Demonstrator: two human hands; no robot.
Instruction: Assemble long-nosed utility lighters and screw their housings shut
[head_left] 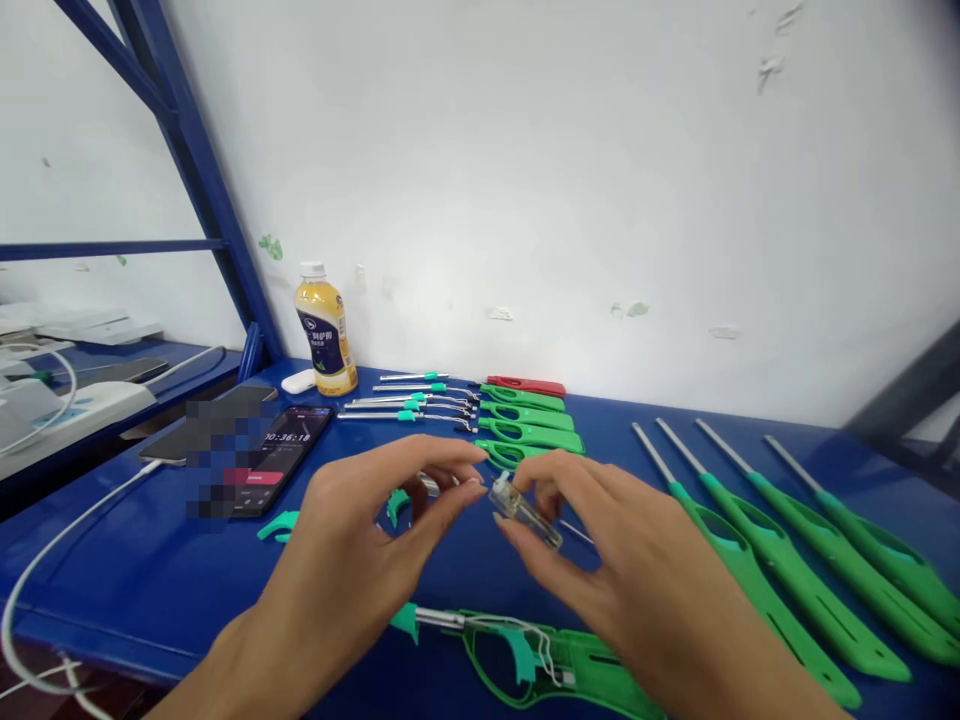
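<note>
My right hand (600,560) pinches a small clear plastic part (525,510) with a thin wire trailing from it, held above the blue table (135,590). My left hand (360,540) hovers just left of it, its fingers curled towards the same part and touching its end. Below both hands lies an open green lighter shell (540,665) with a metal tube and white wires showing inside. Small teal trigger pieces (279,525) lie on the table to the left.
Several assembled green long-nosed lighters (765,580) lie at the right. At the back a row of green handles (525,415), one red, sits beside metal tubes. A juice bottle (324,330), a phone (281,455) and a white cable (45,570) are at the left.
</note>
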